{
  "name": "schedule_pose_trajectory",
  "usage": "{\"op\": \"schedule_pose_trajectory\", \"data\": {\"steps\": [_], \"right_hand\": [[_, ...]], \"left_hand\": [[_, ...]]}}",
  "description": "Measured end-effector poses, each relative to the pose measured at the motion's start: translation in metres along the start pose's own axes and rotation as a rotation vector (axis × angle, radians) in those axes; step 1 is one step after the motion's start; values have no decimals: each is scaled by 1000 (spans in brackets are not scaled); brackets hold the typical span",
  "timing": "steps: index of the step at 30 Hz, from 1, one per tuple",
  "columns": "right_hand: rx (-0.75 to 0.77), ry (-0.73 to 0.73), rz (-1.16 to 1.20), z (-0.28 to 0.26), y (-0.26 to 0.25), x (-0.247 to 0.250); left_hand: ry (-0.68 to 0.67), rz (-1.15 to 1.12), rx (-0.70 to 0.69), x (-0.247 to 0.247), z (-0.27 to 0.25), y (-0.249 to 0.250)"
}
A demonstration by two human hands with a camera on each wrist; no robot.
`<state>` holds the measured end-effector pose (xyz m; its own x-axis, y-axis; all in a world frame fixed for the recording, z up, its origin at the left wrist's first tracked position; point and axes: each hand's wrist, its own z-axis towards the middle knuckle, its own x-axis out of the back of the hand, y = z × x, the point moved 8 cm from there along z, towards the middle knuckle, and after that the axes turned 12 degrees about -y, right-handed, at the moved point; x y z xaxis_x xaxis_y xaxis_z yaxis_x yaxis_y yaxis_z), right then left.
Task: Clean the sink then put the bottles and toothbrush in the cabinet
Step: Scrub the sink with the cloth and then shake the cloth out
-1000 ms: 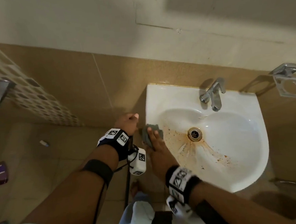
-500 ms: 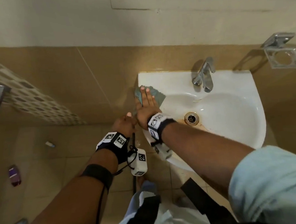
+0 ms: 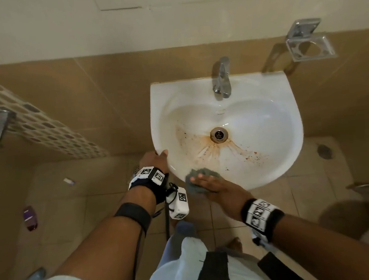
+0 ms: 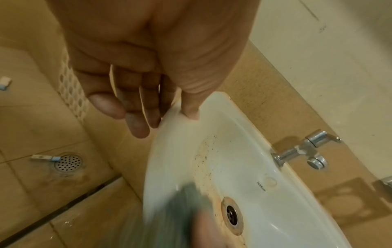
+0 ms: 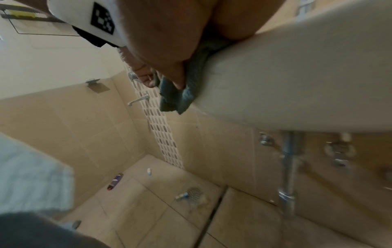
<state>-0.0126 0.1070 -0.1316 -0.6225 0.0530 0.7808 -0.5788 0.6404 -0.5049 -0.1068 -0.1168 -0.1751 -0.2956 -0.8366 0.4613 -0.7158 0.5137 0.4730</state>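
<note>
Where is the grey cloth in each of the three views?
Head: cloth on the sink's near rim, under the right hand.
Left wrist: blurred, bottom centre, left of the drain.
Right wrist: upper centre, draped over the rim.
Shared landmark: the white sink rim.

The floor (image 3: 79,215) is covered with beige tiles. On it lie a dark purple bottle (image 3: 30,218) near the left wall, a small white tube (image 3: 69,181), and another small tube (image 4: 43,157) touching the round metal drain (image 4: 68,162).
</note>
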Motion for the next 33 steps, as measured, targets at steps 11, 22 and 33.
{"op": "schedule_pose_trajectory", "data": {"steps": [11, 22, 33], "right_hand": [[16, 236, 73, -70, 50, 1], [20, 93, 165, -28, 28, -11], [-101, 287, 30, -165, 186, 62]], "left_hand": [[27, 325, 4, 11, 13, 9], [76, 179, 38, 8, 30, -3], [114, 272, -20, 8, 19, 9]]}}
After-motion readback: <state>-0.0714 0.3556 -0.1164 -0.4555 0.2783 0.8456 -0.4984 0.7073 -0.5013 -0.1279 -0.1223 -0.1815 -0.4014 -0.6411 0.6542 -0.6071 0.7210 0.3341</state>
